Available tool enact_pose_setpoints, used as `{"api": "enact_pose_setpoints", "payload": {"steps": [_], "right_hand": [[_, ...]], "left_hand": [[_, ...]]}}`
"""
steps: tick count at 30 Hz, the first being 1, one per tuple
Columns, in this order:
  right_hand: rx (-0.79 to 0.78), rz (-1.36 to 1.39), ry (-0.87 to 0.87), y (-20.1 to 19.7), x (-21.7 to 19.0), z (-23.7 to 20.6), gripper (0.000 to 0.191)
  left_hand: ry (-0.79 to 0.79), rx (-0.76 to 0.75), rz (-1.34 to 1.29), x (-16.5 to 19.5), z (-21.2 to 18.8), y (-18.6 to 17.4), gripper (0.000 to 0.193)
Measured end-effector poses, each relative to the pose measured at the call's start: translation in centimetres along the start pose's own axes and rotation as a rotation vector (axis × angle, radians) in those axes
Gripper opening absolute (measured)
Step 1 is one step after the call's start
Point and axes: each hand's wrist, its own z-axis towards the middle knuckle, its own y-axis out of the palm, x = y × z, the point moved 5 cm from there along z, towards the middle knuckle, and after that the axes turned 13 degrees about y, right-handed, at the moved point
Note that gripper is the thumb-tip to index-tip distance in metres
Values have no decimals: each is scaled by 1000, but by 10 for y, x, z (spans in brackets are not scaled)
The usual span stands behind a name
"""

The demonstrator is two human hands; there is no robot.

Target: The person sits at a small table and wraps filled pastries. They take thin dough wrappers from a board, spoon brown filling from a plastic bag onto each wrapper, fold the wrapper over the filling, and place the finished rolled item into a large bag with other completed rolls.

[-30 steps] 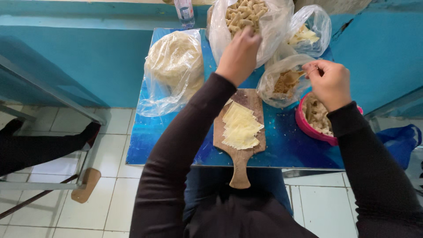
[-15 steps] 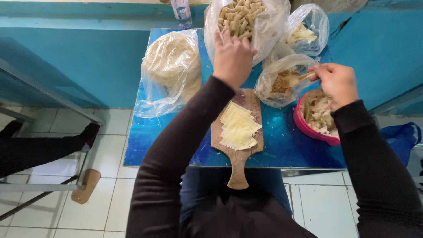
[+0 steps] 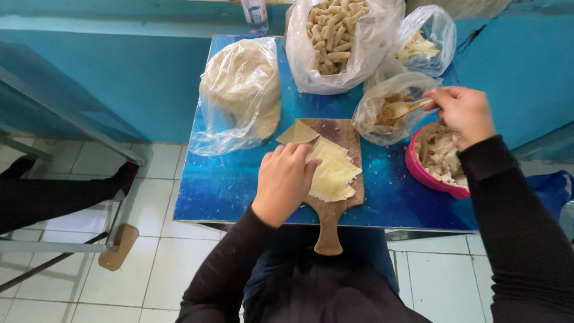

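My left hand (image 3: 284,181) rests on the edge of a stack of thin pale dough sheets (image 3: 332,172), fingers touching the top sheet. The stack lies on a wooden paddle board (image 3: 342,134). One sheet (image 3: 296,133) sits separately at the board's far left corner. My right hand (image 3: 464,113) grips a wooden spoon (image 3: 404,107), whose bowl dips into a small clear bag of brown filling (image 3: 385,113). Below that hand stands a pink bowl (image 3: 418,173) of whitish shredded food.
On the blue table (image 3: 227,179) sit a large bag of pale dough sheets (image 3: 242,90), a bag of rolled pastries (image 3: 335,36), another small bag (image 3: 424,42) and a bottle (image 3: 256,13). Another person's dark leg and shoe (image 3: 72,191) lie at left beside a metal frame.
My left hand came back from the bag of rolled pastries down to the dough stack on the board. My right hand stayed at the filling bag with the spoon.
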Motion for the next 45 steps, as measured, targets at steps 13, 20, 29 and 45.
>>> {"api": "enact_pose_setpoints", "payload": {"steps": [13,20,29,45], "right_hand": [[43,-201,-283,14,-13,-5,20],[-29,115,128,-7,-3,-10,19],[-200,248,204,9,15,-85,19],[-112,-470,-733,94,-11,-216,19]], "left_hand": [[-139,-63,-80,15,-36,8,25],[-125,-138,-132,21,-47,6,32],[15,-227,-199,59,-85,4,112],[-143,-10,-102,37,-70,9,45]]}}
